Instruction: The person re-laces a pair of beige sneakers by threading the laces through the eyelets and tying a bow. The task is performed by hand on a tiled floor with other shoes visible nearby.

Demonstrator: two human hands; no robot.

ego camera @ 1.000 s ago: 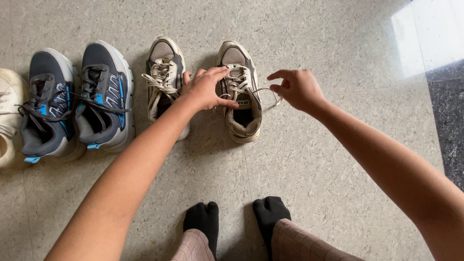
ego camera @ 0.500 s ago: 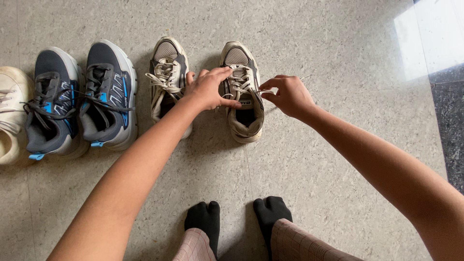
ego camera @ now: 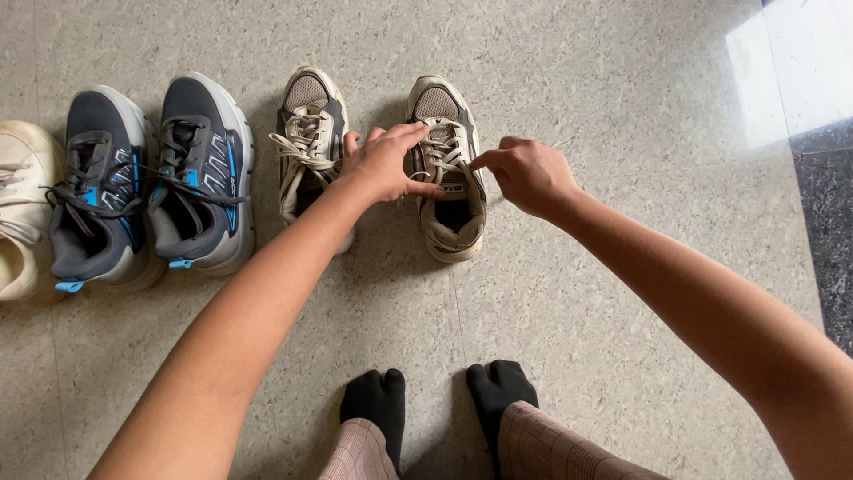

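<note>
Overhead, looking down at a speckled grey floor [ego camera: 577,293] with a row of shoes along its far side.

Left hand [ego camera: 384,165]: laid across the lacing of the right-hand beige shoe [ego camera: 447,169], fingers spread over the tongue, thumb pressed on the inner side near the opening. It bears down on the shoe without closing around it.

Right hand [ego camera: 526,174]: at the outer edge of the same shoe, fingers drawn together, forefinger and thumb pinched on the white lace [ego camera: 442,153] where it meets the eyelets. The lace end itself is too thin to follow.

Beige shoe: upright on the floor, toe pointing away, opening towards the person, laces loose. Its twin, the left-hand beige shoe [ego camera: 307,142], stands just beside it, partly behind the left wrist, laces undone and trailing.

Further left: a pair of grey-and-blue trainers [ego camera: 151,187], side by side, dark laces slack. At the frame's left edge, part of a cream shoe [ego camera: 19,204].

Near edge: two feet in black split-toe socks [ego camera: 435,404], checked trouser cuffs above them. Bright glare patch on the floor [ego camera: 782,71] at upper right; darker stone strip down the right margin.
</note>
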